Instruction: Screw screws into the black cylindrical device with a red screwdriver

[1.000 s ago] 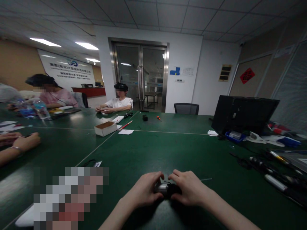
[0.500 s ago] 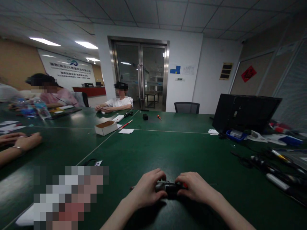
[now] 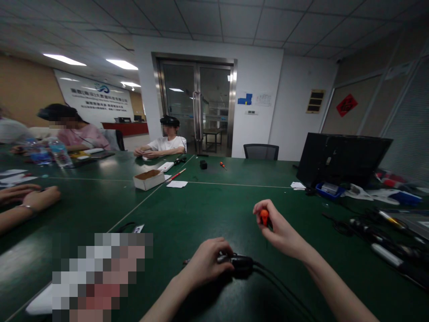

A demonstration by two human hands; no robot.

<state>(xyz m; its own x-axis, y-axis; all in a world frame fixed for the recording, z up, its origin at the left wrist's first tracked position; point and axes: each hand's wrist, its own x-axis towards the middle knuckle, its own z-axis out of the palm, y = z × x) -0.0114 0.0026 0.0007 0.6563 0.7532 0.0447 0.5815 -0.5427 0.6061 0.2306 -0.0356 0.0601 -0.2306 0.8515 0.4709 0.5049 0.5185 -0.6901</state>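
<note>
My left hand point(image 3: 211, 261) is closed around a dark cylindrical corded tool point(image 3: 243, 264), held low over the green table. Black cable runs from the tool's right end toward the bottom right, and a thin tip shows past my left hand on the other side. Up and to the right, apart from the tool, my right hand point(image 3: 276, 228) grips an orange-handled screwdriver point(image 3: 264, 217). Its rounded handle end faces me; most of its shaft is hidden or too dark to make out.
A small open box point(image 3: 149, 180), paper point(image 3: 177, 184), a black block point(image 3: 203, 164) and another orange screwdriver point(image 3: 222, 165) lie farther back. At right are a monitor point(image 3: 345, 158), a blue tray point(image 3: 330, 189) and corded tools point(image 3: 385, 250). Co-workers sit at left and across; one's hands point(image 3: 40, 199) rest nearby.
My right hand has left the tool's right end and moved up and to the right with the orange screwdriver, exposing the cable. My left hand stays on the tool.
</note>
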